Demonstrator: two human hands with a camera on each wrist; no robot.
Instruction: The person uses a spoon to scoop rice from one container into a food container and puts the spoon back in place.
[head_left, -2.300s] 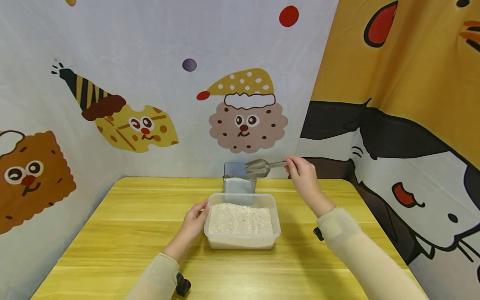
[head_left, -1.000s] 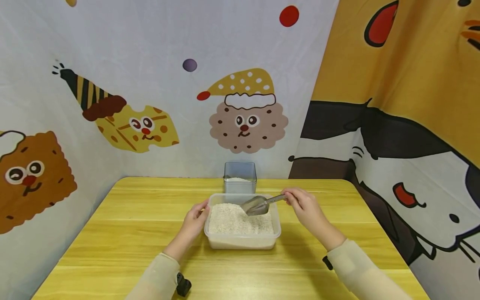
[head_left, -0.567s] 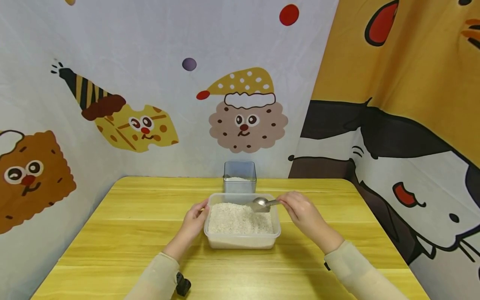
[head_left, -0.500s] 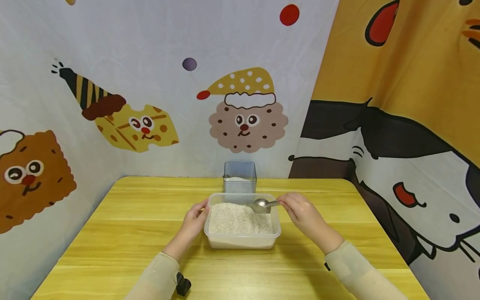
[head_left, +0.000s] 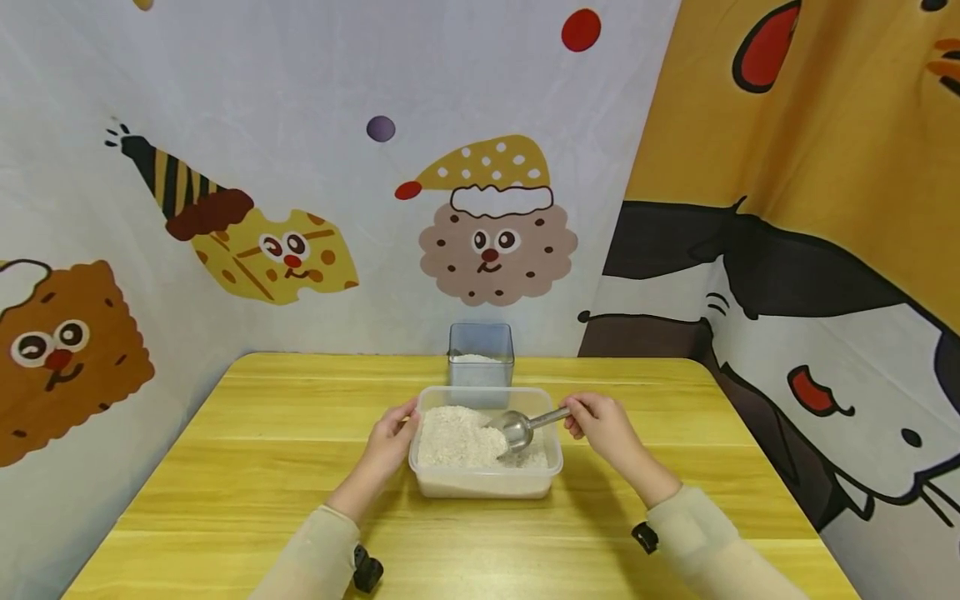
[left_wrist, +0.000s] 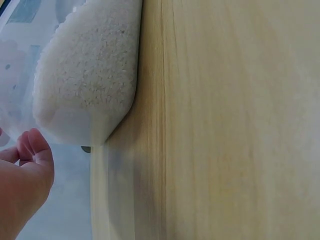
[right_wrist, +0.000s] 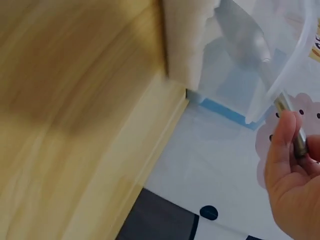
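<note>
A clear plastic container [head_left: 487, 486], filled with rice [left_wrist: 90, 60], stands on the table near the middle. My left hand [head_left: 392, 437] holds its left side near the back corner, fingers bent at the wall. With thumb and fingers, my right hand [head_left: 603, 423] grips the handle of a metal scoop [head_left: 516, 431]. The scoop's bowl is tipped into the right part of the rice, its front edge buried there. The right wrist view shows the handle [right_wrist: 284, 102] crossing the container's rim.
Behind the container stands a bluish see-through bin [head_left: 480, 342] with some rice in it, near the back edge of the wooden table [head_left: 300, 467]. A cartoon-printed curtain [head_left: 315, 100] hangs close behind and along both sides.
My right hand has brought the scoop from above the bluish bin down into the plastic container, where it now digs into the rice and heaps it leftward. The left hand has stayed put.
</note>
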